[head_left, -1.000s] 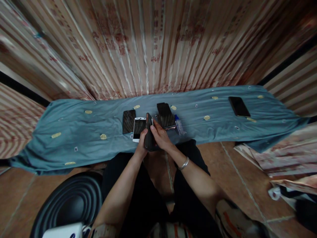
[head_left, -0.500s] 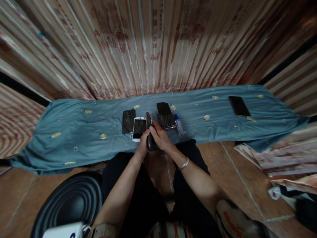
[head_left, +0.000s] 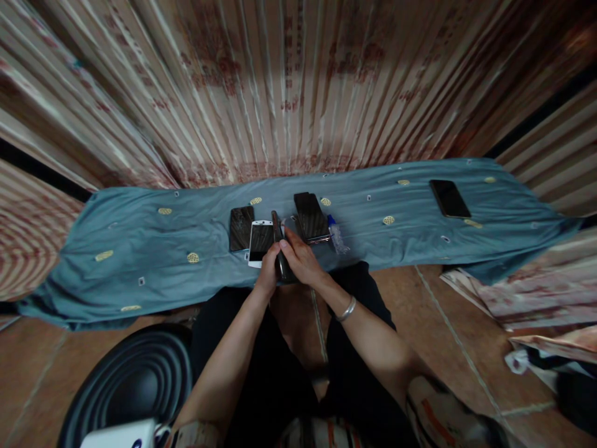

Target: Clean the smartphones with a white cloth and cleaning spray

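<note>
Teal cloth (head_left: 140, 249), hands gripping dark phone (head_left: 278, 249)

It is looking like an informal phone-repair spot in a home: several smartphones (head_left: 261, 241) are lying on a teal cloth (head_left: 140, 249) spread over a tiled floor (head_left: 443, 323), with patterned curtains (head_left: 289, 93) hanging behind.

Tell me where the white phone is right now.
The white phone lies on the blue cloth, just left of the left hand, beside a dark phone.
</note>
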A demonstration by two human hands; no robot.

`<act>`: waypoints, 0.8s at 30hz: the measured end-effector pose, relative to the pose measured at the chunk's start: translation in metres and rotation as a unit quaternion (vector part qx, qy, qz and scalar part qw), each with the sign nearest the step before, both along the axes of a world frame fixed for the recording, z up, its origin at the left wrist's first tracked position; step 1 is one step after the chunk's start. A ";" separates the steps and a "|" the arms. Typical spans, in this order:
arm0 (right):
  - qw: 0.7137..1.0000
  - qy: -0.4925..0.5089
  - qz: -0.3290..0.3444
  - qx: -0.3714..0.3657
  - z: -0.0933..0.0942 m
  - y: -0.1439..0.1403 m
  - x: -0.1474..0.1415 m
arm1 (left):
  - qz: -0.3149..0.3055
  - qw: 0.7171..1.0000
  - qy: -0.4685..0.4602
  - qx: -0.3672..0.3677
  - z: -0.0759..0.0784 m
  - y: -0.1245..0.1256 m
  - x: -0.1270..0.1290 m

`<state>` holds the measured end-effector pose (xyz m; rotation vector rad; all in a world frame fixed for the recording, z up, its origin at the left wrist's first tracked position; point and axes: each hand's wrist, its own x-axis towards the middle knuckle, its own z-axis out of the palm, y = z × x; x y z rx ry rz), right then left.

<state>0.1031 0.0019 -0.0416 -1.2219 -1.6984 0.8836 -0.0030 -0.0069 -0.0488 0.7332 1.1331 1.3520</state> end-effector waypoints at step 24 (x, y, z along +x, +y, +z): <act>0.995 -0.019 0.087 0.055 0.009 -0.021 0.004 | 0.025 0.991 -0.131 -0.003 0.017 0.006 -0.006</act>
